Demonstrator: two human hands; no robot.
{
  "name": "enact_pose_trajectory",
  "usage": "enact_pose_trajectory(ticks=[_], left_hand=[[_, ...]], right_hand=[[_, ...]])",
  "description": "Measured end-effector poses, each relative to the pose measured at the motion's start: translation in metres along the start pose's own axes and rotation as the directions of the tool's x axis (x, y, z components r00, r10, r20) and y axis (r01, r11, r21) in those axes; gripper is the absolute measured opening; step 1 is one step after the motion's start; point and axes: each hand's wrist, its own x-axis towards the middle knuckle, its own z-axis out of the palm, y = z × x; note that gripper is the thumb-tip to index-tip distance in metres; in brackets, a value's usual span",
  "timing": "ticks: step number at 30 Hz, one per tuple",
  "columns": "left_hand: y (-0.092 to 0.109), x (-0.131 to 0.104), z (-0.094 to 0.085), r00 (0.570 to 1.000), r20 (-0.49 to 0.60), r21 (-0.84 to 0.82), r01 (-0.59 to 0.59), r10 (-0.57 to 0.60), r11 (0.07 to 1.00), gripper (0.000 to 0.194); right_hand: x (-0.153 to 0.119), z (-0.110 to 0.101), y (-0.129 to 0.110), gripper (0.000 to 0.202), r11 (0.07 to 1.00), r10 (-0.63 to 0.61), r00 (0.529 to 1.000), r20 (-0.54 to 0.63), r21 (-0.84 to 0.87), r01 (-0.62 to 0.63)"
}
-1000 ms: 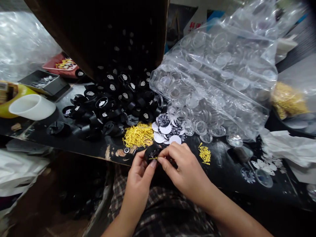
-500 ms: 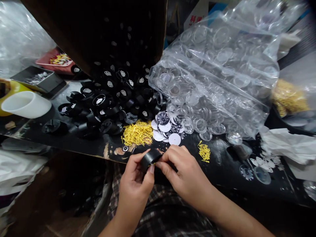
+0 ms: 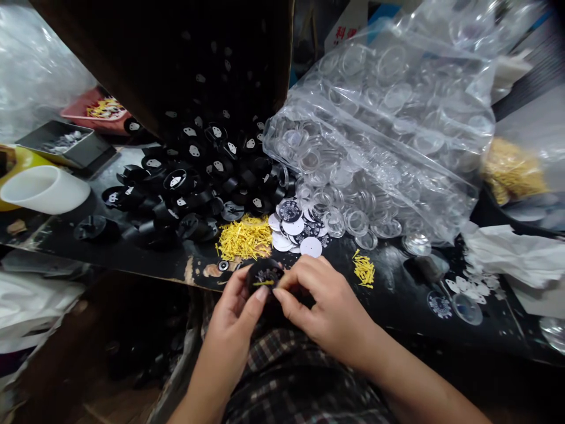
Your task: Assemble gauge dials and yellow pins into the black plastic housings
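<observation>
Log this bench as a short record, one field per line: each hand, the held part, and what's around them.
Left hand: holds a black round part
Right hand: fingertips beside that part; grip unclear
On part's face: yellow piece, pale markings
Just beyond hands: yellow pile, white and black discs
Right of discs: smaller yellow cluster
Back left: heaped black parts
Back right: clear bag, round clear pieces
Far left: white cup

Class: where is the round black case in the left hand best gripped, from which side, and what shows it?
Probably by the outer rim, coming from the left, as the left hand does. The case is round, and its printed face, with a yellow piece on it, is turned towards the camera; a rim grip should leave most of that face clear.
</observation>
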Motion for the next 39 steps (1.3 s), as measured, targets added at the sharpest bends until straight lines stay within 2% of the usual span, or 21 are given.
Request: enact_pose_trajectory(ticks=[2,5,8,11,13,14,16,18,21,23,25,27,29,31,33,35,36,39], left_hand=[[-0.005,0.002,-0.003,0.999,-0.01,-0.063,0.048,-0.049,0.997,0.037],[-0.007,0.001,-0.003,0.998,-0.018,-0.062,0.053,-0.054,0.997,0.042],[-0.005,-0.003,-0.004,0.998,-0.037,0.037,0.046,-0.044,0.998,0.04],[-0.005,-0.005,-0.004,0.985,-0.148,0.108,0.107,-0.09,0.988,0.038],[-0.007,-0.006,-0.002,0.95,-0.249,-0.039,0.184,-0.188,0.982,0.037],[-0.008,-0.006,0.001,0.932,-0.259,-0.143,0.222,-0.253,0.965,0.036],[-0.01,-0.006,0.009,0.917,-0.208,-0.306,0.271,-0.342,0.913,0.031],[-0.012,-0.007,0.016,0.918,-0.151,-0.362,0.294,-0.366,0.885,0.029],[-0.017,-0.009,0.021,0.93,-0.185,-0.321,0.248,-0.317,0.914,0.032],[-0.021,-0.01,0.019,0.962,-0.186,-0.205,0.161,-0.2,0.965,0.035],[-0.022,-0.008,0.017,0.988,-0.125,-0.12,0.077,-0.092,0.99,0.036],[-0.019,-0.005,0.014,0.993,-0.072,-0.164,0.083,-0.096,0.983,0.035],[-0.013,0.0,0.014,0.988,-0.056,-0.28,0.123,-0.144,0.952,0.035],[-0.006,0.003,0.014,0.986,-0.014,-0.353,0.152,-0.167,0.923,0.036],[-0.003,0.005,0.014,0.985,0.032,-0.36,0.169,-0.169,0.918,0.034],[-0.003,0.007,0.014,0.979,0.035,-0.333,0.202,-0.202,0.921,0.029],[-0.004,0.007,0.014,0.976,0.018,-0.321,0.211,-0.217,0.923,0.028],[-0.009,0.009,0.013,0.974,-0.01,-0.314,0.211,-0.226,0.926,0.031]], right_hand=[[0.002,-0.001,0.002,0.009,0.994,-0.094,0.995,-0.01,-0.058,0.093],[0.005,0.0,0.003,0.013,0.971,-0.164,0.986,-0.002,-0.174,0.161],[0.008,0.003,0.004,0.013,0.939,-0.183,0.983,0.015,-0.292,0.179],[0.01,0.006,0.004,0.018,0.908,-0.225,0.974,-0.008,-0.365,0.207],[0.012,0.007,0.003,0.02,0.903,-0.239,0.97,-0.043,-0.378,0.206],[0.012,0.007,0.002,0.02,0.905,-0.231,0.971,-0.06,-0.38,0.192],[0.013,0.007,-0.001,0.019,0.912,-0.192,0.978,-0.082,-0.383,0.147],[0.014,0.006,-0.004,0.016,0.919,-0.139,0.987,-0.082,-0.382,0.097],[0.013,0.005,-0.006,0.011,0.95,-0.043,0.997,-0.063,-0.311,0.022],[0.011,0.003,-0.005,0.008,0.975,0.008,0.998,-0.059,-0.223,-0.021],[0.008,-0.001,-0.001,0.007,0.99,0.024,0.999,-0.038,-0.135,-0.029],[0.006,-0.01,0.007,0.006,0.998,-0.006,1.0,0.009,-0.058,0.006],[0.008,-0.023,0.021,0.009,0.999,0.001,1.0,-0.017,-0.049,-0.002],[0.011,-0.035,0.039,0.014,0.977,0.079,0.984,-0.159,-0.185,-0.108],[0.016,-0.043,0.058,0.024,0.868,0.154,0.948,-0.28,-0.42,-0.265],[0.02,-0.044,0.076,0.036,0.746,0.196,0.945,-0.262,-0.586,-0.317],[0.022,-0.043,0.083,0.036,0.719,0.204,0.947,-0.247,-0.619,-0.316],[0.026,-0.04,0.096,0.029,0.747,0.18,0.954,-0.241,-0.597,-0.293]])
